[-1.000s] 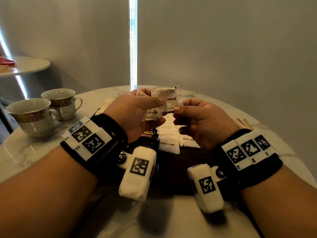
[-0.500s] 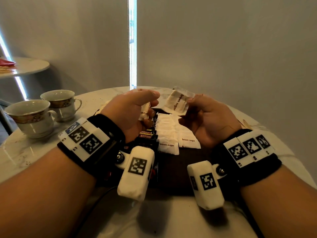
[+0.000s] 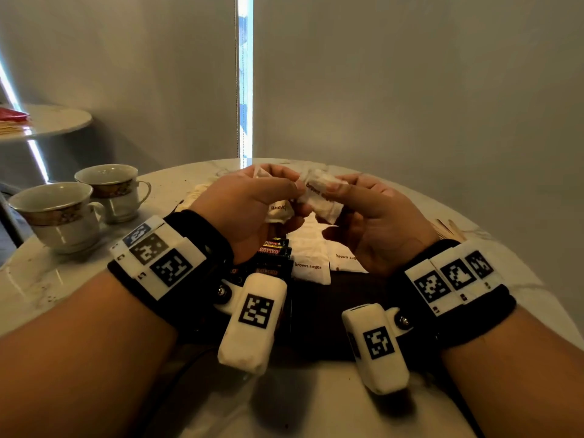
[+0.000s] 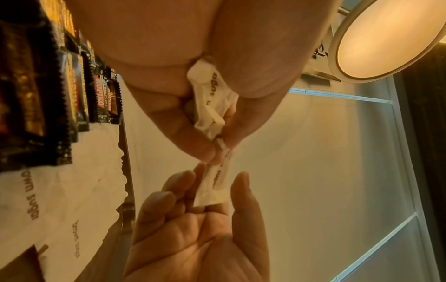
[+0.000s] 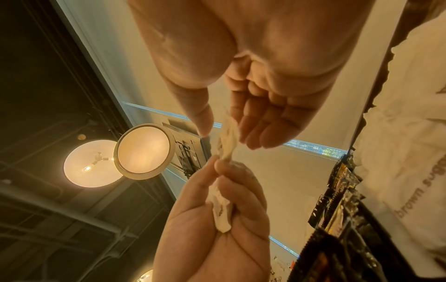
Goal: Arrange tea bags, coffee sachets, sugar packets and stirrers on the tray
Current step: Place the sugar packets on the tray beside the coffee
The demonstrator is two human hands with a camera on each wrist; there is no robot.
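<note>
Both hands have drawn back together above the dark tray (image 3: 319,308): half a second ago the right hand (image 3: 376,222) held its white brown-sugar packet (image 3: 319,197) apart. Now that packet's end meets the left hand (image 3: 249,207), the right thumb and fingers lightly pinching it. The left hand's curled fingers grip a crumpled bundle of sugar packets (image 3: 278,211), above rows of sugar packets (image 3: 311,263) and coffee sachets (image 3: 271,254) on the tray; two teacups (image 3: 79,203) stand left.

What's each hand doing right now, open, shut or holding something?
Left hand: fingers curled round brown sugar packets.
Right hand: thumb and fingers pinch one brown sugar packet, raised above the tray.
</note>
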